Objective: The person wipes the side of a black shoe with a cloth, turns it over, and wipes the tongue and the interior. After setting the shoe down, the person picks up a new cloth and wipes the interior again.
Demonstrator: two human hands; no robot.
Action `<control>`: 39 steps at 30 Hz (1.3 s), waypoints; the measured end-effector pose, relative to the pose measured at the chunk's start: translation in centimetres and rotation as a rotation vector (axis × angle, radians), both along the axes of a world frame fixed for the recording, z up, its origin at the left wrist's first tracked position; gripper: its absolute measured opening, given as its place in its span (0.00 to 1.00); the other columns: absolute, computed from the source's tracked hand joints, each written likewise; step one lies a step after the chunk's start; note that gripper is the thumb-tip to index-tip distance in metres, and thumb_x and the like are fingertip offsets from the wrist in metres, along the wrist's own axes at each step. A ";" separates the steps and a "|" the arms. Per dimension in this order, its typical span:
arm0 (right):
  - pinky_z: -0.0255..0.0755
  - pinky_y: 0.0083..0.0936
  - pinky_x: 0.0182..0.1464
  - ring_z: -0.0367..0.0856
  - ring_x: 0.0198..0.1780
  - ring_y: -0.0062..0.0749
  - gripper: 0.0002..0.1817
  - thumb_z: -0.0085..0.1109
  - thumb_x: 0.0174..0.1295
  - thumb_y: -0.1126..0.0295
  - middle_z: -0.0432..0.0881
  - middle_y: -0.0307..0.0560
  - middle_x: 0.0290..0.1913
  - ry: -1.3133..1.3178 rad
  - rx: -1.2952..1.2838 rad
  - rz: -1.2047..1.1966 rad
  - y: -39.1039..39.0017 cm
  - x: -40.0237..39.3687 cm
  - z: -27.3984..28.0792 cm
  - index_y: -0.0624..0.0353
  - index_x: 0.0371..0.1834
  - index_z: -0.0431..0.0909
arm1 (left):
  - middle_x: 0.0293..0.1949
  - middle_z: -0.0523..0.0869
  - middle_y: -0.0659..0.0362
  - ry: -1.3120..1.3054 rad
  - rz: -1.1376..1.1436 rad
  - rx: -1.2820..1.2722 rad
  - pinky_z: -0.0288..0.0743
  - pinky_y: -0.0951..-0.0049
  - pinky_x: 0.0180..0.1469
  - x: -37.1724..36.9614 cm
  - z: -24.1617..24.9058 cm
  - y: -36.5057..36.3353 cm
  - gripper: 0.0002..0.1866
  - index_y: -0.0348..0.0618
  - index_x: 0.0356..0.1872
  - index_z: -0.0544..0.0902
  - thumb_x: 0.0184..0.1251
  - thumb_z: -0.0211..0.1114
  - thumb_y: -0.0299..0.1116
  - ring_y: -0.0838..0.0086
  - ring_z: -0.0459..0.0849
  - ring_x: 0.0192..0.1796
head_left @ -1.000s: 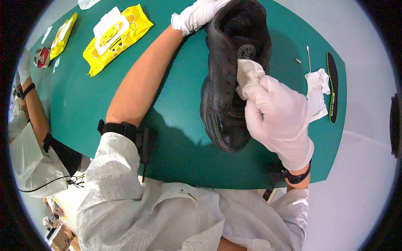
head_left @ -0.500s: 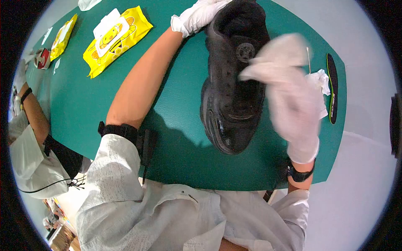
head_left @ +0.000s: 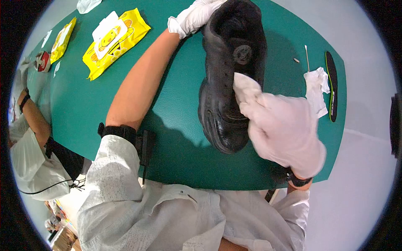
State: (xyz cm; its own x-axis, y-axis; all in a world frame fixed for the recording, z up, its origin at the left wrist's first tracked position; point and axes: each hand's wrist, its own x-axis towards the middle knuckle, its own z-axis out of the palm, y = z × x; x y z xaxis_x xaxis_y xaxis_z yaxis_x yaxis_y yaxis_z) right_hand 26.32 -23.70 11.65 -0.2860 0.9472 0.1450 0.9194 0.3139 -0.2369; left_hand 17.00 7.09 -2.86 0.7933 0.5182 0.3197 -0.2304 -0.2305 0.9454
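A black shoe [head_left: 214, 98] lies on the green table mat with its toe towards me and its opening at the far end. My gloved left hand [head_left: 197, 17] is closed at the far left side of the shoe's heel; its fingertips are partly hidden behind the shoe. A white wipe [head_left: 245, 85] is pinched in my gloved right hand [head_left: 282, 125], which rests over the right side of the shoe at the lacing area. The wipe touches the upper just below a round emblem [head_left: 242, 54] inside the opening.
A crumpled white wipe [head_left: 317, 90], a cotton swab [head_left: 307, 58] and a black insole [head_left: 332, 85] with a green edge lie to the right. Yellow wipe packs [head_left: 134, 35] [head_left: 63, 41] lie at the left. Another person's arm [head_left: 35, 115] is at the far left.
My right hand has come down and left, bringing the wipe onto the shoe from above its right side. The shoe and my left hand have shifted slightly left.
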 end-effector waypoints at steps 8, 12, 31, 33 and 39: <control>0.78 0.23 0.37 0.89 0.37 0.35 0.12 0.62 0.53 0.81 0.89 0.48 0.40 0.126 -0.287 0.199 -1.6 4.3 3.8 0.61 0.41 0.86 | 0.42 0.87 0.66 -0.017 -0.026 -0.012 0.79 0.74 0.52 0.0 0.3 -0.3 0.15 0.37 0.45 0.87 0.81 0.61 0.40 0.81 0.80 0.46; 0.78 0.30 0.43 0.86 0.40 0.37 0.13 0.66 0.55 0.76 0.88 0.50 0.43 0.517 0.249 0.099 -0.6 4.0 2.4 0.63 0.45 0.86 | 0.42 0.87 0.66 -0.032 -0.062 -0.014 0.79 0.74 0.52 0.0 0.5 -0.2 0.16 0.36 0.45 0.87 0.81 0.61 0.40 0.81 0.80 0.46; 0.73 0.41 0.59 0.80 0.57 0.49 0.15 0.65 0.58 0.77 0.84 0.49 0.55 -0.152 0.549 -0.099 3.8 0.0 -3.2 0.57 0.50 0.85 | 0.48 0.90 0.60 0.022 -0.035 0.172 0.79 0.70 0.58 -0.6 1.8 -0.9 0.17 0.37 0.53 0.87 0.80 0.60 0.40 0.76 0.84 0.51; 0.73 0.41 0.57 0.80 0.56 0.50 0.12 0.63 0.55 0.79 0.84 0.52 0.54 -0.174 0.467 -0.088 3.5 1.3 -2.3 0.61 0.43 0.85 | 0.48 0.89 0.62 -0.032 -0.051 0.036 0.79 0.71 0.58 -0.5 1.6 -1.1 0.17 0.36 0.52 0.87 0.81 0.60 0.41 0.78 0.82 0.51; 0.68 0.45 0.57 0.78 0.55 0.45 0.06 0.65 0.50 0.68 0.83 0.44 0.44 -0.209 0.406 -0.129 3.4 2.7 -2.1 0.55 0.31 0.84 | 0.39 0.85 0.67 -0.006 -0.006 0.018 0.77 0.74 0.51 0.1 0.0 0.4 0.16 0.37 0.42 0.86 0.81 0.60 0.41 0.82 0.78 0.44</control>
